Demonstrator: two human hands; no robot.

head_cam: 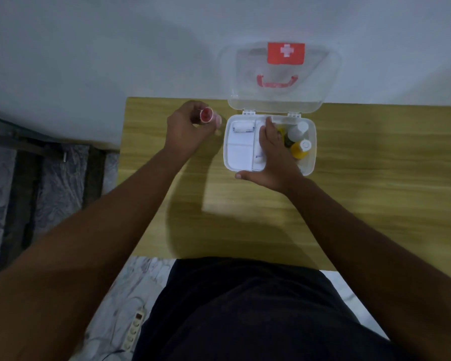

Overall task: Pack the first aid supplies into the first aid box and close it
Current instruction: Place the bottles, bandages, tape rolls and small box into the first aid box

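The white first aid box (311, 155) stands open on the wooden table, its clear lid (279, 97) with a red cross label leaning back against the wall. Inside lie a bandage roll (242, 127), white pads (238, 153), a clear bottle (298, 131) and a yellow bottle (301, 149). My right hand (272, 155) rests flat in the box, fingers on a white packet (258, 160), thumb at the front rim. My left hand (189, 126) hovers left of the box, holding a small roll with a red core (206, 115).
The wooden table (375, 178) ends at a white wall behind the box. Left of the table is a dark bed frame (37, 162) with patterned bedding. A white power strip (134, 332) lies on the floor near my dark clothing.
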